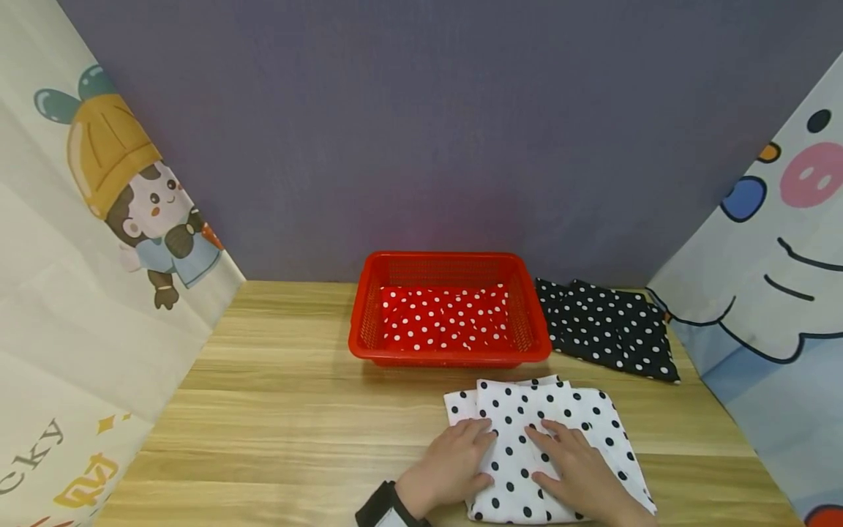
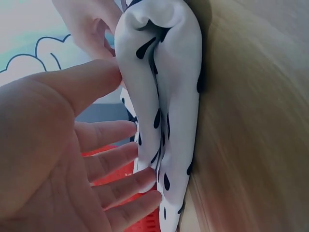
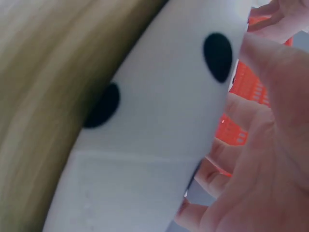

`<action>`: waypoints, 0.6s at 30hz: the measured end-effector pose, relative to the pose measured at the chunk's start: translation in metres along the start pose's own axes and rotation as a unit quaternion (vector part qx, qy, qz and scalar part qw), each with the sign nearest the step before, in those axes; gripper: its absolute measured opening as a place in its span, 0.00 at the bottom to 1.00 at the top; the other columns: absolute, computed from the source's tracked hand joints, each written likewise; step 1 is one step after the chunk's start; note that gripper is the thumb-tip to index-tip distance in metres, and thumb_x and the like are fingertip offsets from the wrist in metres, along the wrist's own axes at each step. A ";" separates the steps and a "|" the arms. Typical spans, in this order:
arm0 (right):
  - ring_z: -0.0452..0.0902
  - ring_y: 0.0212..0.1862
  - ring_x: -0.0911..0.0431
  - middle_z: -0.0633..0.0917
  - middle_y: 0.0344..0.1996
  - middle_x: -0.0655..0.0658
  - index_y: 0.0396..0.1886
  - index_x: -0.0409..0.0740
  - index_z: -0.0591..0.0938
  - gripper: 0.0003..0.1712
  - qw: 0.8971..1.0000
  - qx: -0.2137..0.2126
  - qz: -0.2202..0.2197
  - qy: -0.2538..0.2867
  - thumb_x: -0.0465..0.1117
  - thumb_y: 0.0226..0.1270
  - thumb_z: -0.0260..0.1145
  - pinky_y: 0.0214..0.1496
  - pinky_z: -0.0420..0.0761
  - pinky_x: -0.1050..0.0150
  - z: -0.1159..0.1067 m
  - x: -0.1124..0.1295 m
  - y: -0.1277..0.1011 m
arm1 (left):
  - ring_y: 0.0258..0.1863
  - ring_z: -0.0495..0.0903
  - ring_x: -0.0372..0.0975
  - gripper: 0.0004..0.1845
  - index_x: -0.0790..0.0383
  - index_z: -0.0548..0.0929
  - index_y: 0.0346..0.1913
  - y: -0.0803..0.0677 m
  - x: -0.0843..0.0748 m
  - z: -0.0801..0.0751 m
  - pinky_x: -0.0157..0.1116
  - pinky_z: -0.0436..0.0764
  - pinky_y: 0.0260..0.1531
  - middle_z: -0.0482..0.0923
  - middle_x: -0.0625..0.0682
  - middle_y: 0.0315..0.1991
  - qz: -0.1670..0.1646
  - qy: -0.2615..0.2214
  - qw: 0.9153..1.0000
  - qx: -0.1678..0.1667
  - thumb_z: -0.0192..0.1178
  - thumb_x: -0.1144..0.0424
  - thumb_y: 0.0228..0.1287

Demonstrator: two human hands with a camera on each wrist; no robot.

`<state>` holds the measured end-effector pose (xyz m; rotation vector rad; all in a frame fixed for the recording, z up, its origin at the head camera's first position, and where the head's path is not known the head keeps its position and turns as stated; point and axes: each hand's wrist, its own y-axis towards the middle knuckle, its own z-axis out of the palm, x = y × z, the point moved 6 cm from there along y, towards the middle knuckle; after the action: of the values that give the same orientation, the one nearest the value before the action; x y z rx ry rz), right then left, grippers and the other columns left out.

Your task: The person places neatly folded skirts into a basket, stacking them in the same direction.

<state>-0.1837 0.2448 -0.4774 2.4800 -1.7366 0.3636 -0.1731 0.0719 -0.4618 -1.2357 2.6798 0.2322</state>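
head view: both my hands lie flat on the white dotted cloth (image 1: 546,439), near edge of the table (image 1: 283,417). left hand (image 1: 454,461) on its left part, right hand (image 1: 579,472) on the middle, fingers straight and pointing away from me, nothing pinched. looks like pressing, holding the folded layers flat so they don't spring open; a second layer peeks out along the far edge.

left wrist view: left fingers (image 2: 120,186) spread and relaxed against the cloth's folded edge, layers bunched there.

right wrist view: right fingers (image 3: 270,77) straight over the cloth, too close to read more.

red basket (image 1: 369,307) just beyond the cloth, apart from it, a red dotted cloth (image 1: 444,318) lying flat inside. black dotted cloth (image 1: 609,329) loose on the table right of the basket, unfolded by the look of it.
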 end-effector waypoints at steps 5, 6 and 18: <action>0.71 0.55 0.44 0.73 0.58 0.40 0.59 0.54 0.75 0.36 1.000 0.001 -0.017 0.012 0.55 0.47 0.70 0.52 0.72 0.43 0.001 0.011 0.001 | 0.60 0.68 0.41 0.30 0.57 0.75 0.58 -0.006 0.010 0.002 0.37 0.68 0.58 0.67 0.50 0.62 -0.032 -0.032 0.998 0.035 0.64 0.48 0.53; 0.70 0.55 0.44 0.72 0.59 0.40 0.59 0.53 0.75 0.36 1.000 0.003 -0.022 0.015 0.55 0.48 0.70 0.53 0.72 0.43 0.001 0.013 0.002 | 0.60 0.67 0.41 0.30 0.57 0.75 0.58 -0.007 0.012 0.002 0.37 0.68 0.58 0.67 0.50 0.62 -0.039 -0.039 0.998 0.042 0.64 0.48 0.53; 0.67 0.58 0.46 0.69 0.63 0.43 0.61 0.52 0.73 0.34 0.997 0.002 -0.080 -0.002 0.54 0.54 0.66 0.55 0.70 0.43 0.000 0.030 0.002 | 0.59 0.67 0.41 0.32 0.56 0.75 0.57 -0.025 0.040 0.003 0.39 0.71 0.56 0.67 0.48 0.62 -0.112 -0.088 0.987 0.080 0.68 0.50 0.48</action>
<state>-0.1761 0.2163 -0.4703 2.6028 -1.5249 0.3482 -0.1793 0.0277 -0.4754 -1.3826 2.3382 0.0867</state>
